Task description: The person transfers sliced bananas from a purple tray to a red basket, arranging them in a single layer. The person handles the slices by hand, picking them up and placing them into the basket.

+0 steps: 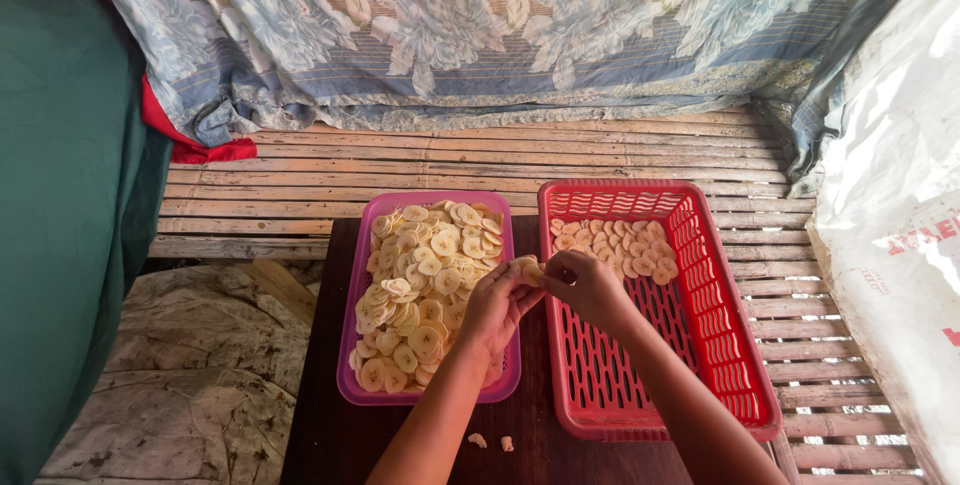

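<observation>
A pink plastic tray [353, 315] on a dark wooden table [330, 440] is heaped with pale round banana slices [425, 280]. Beside it on the right, a red slotted basket [725, 345] holds a single layer of slices [615, 242] across its far end. My left hand [493, 307] and my right hand [590, 288] meet over the gap between the two containers. Both pinch a small stack of banana slices [527, 268] at the fingertips.
Two small crumbs [492, 441] lie on the table near its front edge. A slatted bamboo platform [300, 180] runs behind and to the right. Floral bedding [480, 25] covers its far side. A green cloth [70, 205] hangs left, a white sack [895, 205] right.
</observation>
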